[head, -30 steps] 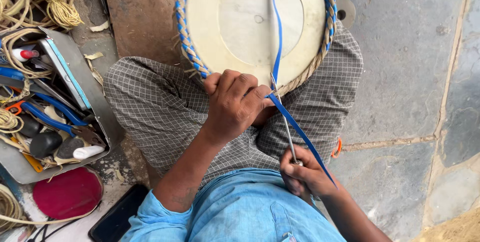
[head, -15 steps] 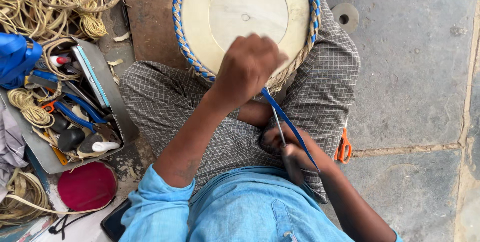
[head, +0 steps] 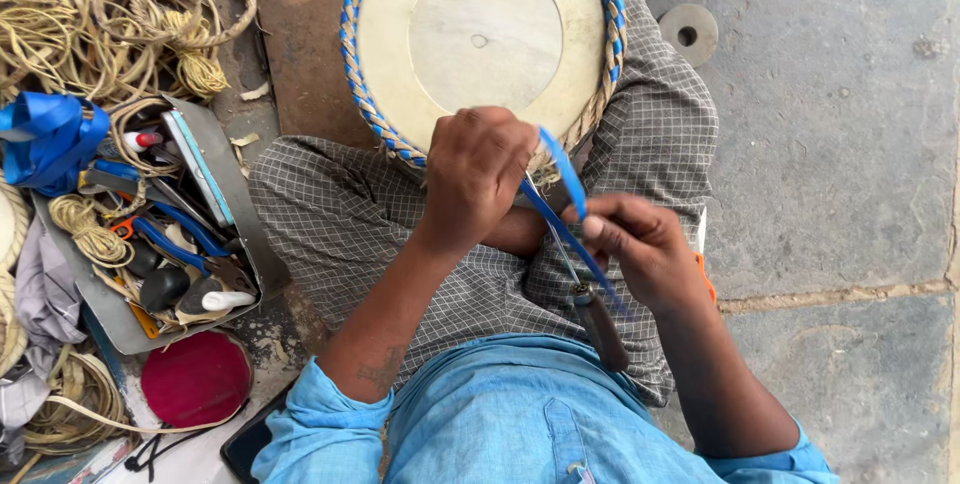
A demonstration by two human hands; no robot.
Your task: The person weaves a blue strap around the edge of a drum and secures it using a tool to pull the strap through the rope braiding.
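A round pale drum head [head: 480, 39], rimmed with blue and tan braided lacing, rests against my lap between my checked-trousered knees. My left hand [head: 478, 176] is closed at the drum's near rim, gripping the lacing there. My right hand [head: 640, 249] pinches a blue strap [head: 562, 206] that runs from the rim down toward my lap. A metal awl with a dark handle [head: 598, 322] lies along the strap under my right hand.
A metal tray [head: 250, 264] of tools with blue handles sits at my left, beside coils of tan cord [head: 110, 34] and a blue strap roll [head: 50, 139]. A red round lid [head: 196, 380] lies near my left elbow. Grey stone floor [head: 830, 144] lies to the right.
My right hand has risen from my lap toward the drum rim with the blue strap. My left hand has stayed at the rim, and the long upright strap over the drum is gone.
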